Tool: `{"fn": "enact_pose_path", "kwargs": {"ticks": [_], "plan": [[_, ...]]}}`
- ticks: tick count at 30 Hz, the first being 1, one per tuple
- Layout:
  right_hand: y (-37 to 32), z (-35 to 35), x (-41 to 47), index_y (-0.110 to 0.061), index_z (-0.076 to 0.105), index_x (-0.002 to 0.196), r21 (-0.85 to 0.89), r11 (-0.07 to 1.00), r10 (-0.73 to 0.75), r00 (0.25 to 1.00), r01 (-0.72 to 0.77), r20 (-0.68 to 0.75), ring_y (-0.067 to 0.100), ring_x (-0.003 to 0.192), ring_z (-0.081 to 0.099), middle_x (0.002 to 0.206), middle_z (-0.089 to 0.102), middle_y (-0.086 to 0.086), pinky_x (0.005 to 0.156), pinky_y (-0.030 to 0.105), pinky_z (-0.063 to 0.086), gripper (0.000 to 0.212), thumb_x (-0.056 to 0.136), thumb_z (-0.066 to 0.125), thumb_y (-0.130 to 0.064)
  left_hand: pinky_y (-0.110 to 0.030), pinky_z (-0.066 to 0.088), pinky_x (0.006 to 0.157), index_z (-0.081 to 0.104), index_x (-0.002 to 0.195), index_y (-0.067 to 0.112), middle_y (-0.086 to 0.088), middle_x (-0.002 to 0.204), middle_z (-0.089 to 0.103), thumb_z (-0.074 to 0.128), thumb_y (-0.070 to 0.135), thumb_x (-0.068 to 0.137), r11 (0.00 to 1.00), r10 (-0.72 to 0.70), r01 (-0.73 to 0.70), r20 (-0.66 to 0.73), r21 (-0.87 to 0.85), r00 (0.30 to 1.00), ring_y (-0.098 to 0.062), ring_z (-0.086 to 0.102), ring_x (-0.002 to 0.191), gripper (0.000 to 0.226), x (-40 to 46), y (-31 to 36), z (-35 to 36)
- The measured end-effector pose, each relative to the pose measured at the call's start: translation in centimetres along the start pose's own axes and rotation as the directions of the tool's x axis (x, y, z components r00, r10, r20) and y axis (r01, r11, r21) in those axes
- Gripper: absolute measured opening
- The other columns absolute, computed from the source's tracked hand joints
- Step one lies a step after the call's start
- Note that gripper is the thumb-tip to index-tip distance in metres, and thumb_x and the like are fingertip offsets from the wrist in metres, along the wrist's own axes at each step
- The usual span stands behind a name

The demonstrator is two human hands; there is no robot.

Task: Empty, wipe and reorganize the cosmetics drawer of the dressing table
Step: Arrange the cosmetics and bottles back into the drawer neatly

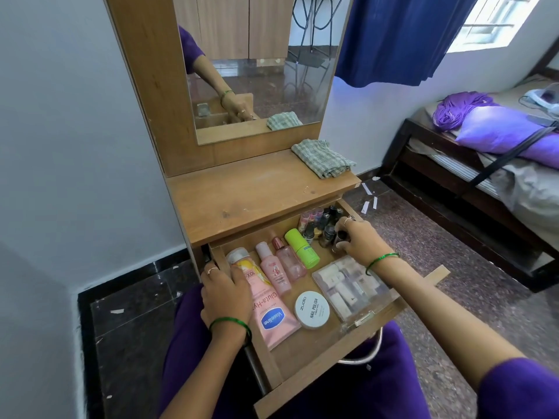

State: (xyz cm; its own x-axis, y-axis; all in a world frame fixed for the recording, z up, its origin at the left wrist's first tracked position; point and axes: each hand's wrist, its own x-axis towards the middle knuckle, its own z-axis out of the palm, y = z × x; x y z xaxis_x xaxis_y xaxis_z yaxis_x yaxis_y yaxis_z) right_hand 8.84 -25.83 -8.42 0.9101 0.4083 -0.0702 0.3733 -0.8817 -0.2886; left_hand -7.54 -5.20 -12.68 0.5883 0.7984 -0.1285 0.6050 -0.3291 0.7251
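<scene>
The open wooden drawer (305, 355) juts from the table (242, 195), bottles in rows and bare board along its front. Her right hand (360, 240) has a grip on a dark nail-polish bottle (341, 237) at the back; the left hand (223, 294) clasps an orange-labelled bottle (242, 267).

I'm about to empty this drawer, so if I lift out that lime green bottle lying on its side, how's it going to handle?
The lime green bottle looks like rigid plastic, so probably stiff and light. It is round and lies on its side, so it may roll once the pink bottle beside it goes. Its smooth surface could be slightly slippery.
</scene>
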Motion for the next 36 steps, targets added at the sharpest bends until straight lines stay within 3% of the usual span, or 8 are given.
{"fn": "enact_pose_path", "kwargs": {"ticks": [10,18,22,25,30,32,34,36], "plan": [[0.2,0.3,-0.7,-0.019,0.047,0.105,-0.022,1.0,0.008,1.0,-0.008,-0.001,0.03,0.087,0.058,0.098,0.058,0.009,0.077,0.044,0.052,0.029,0.082,0.063,-0.012,-0.045,0.049,0.076,0.041,0.126,0.01,-0.011,0.122,0.053,0.04,0.039,0.097,1.0,-0.005,0.005,0.009,-0.006,1.0,-0.031,0.057,0.102,0.041,-0.2,0.3,-0.4],[0.4,-1.4,-5.3,-0.018,0.056,0.107,0.049,0.99,-0.129,0.984,0.136,-0.124,0.013,0.088,0.055,0.102,0.056,-0.003,0.078,0.025,0.048,0.025,0.084,0.065,-0.021,-0.045,0.046,0.085,0.038,0.133,0.008,-0.013,0.131,0.048,0.038,0.04,0.098,0.999,-0.033,0.036,0.126,-0.015,0.991,-0.034,0.054,0.112,0.047,0.1,0.2,-0.7],[1.0,-1.8,-10.5,-0.023,0.059,0.109,0.073,0.977,-0.194,0.979,0.198,-0.063,0.006,0.106,0.053,0.119,0.054,-0.01,0.093,0.02,0.04,0.028,0.086,0.06,-0.04,-0.053,0.034,0.108,0.004,0.152,0.015,-0.01,0.158,0.015,0.042,0.04,0.097,0.987,-0.032,0.071,0.249,-0.146,0.968,-0.032,0.029,0.14,0.071,-0.4,0.2,-1.8],[1.0,-1.0,-14.3,-0.022,0.06,0.11,0.059,0.974,-0.205,0.962,0.218,-0.18,0.006,0.116,0.047,0.127,0.053,-0.008,0.103,0.02,0.031,0.044,0.088,0.042,-0.055,-0.051,0.022,0.115,-0.012,0.151,0.021,-0.002,0.161,-0.007,0.042,0.046,0.096,0.993,0.12,-0.11,0.248,-0.051,0.961,-0.023,0.003,0.147,0.081,-3.7,1.0,-4.0],[0.5,2.7,-17.7,-0.017,0.05,0.129,0.001,0.984,-0.165,0.911,0.178,-0.379,0.014,0.136,0.031,0.143,0.042,-0.003,0.113,0.044,0.02,0.05,0.097,0.027,-0.047,-0.042,-0.008,0.117,-0.027,0.143,0.032,0.008,0.153,-0.028,0.019,0.06,0.093,0.86,0.402,-0.491,0.41,0.137,0.819,-0.014,-0.022,0.144,0.074,-11.2,2.3,-4.4],[0.1,4.0,-18.3,-0.017,0.041,0.138,-0.008,0.994,-0.106,0.916,0.112,-0.388,0.013,0.142,0.021,0.15,0.033,-0.001,0.115,0.044,0.013,0.053,0.098,0.02,-0.047,-0.041,-0.004,0.117,-0.018,0.148,0.028,0.001,0.158,-0.014,0.014,0.062,0.094,0.733,0.518,-0.637,0.413,0.238,0.749,-0.021,-0.005,0.147,0.072,-12.8,1.7,-3.6],[-0.3,4.9,-18.3,-0.018,0.034,0.142,-0.014,0.998,-0.062,0.918,0.062,-0.391,0.012,0.144,0.014,0.153,0.028,0.0,0.117,0.04,0.006,0.055,0.099,0.013,-0.046,-0.045,0.016,0.109,0.007,0.152,0.017,-0.007,0.156,0.023,0.017,0.062,0.095,0.683,0.518,-0.668,0.449,0.296,0.728,-0.026,0.03,0.141,0.073,-13.1,1.0,-3.0],[-0.5,5.2,-18.2,-0.016,0.033,0.143,-0.015,0.999,-0.042,0.922,0.039,-0.385,0.014,0.144,0.013,0.154,0.026,0.001,0.117,0.039,0.004,0.057,0.1,0.01,-0.044,-0.049,0.021,0.103,0.016,0.151,0.014,-0.009,0.151,0.035,0.02,0.062,0.095,0.637,0.529,-0.687,0.45,0.35,0.719,-0.027,0.037,0.137,0.074,-12.8,0.5,-2.4]]}}
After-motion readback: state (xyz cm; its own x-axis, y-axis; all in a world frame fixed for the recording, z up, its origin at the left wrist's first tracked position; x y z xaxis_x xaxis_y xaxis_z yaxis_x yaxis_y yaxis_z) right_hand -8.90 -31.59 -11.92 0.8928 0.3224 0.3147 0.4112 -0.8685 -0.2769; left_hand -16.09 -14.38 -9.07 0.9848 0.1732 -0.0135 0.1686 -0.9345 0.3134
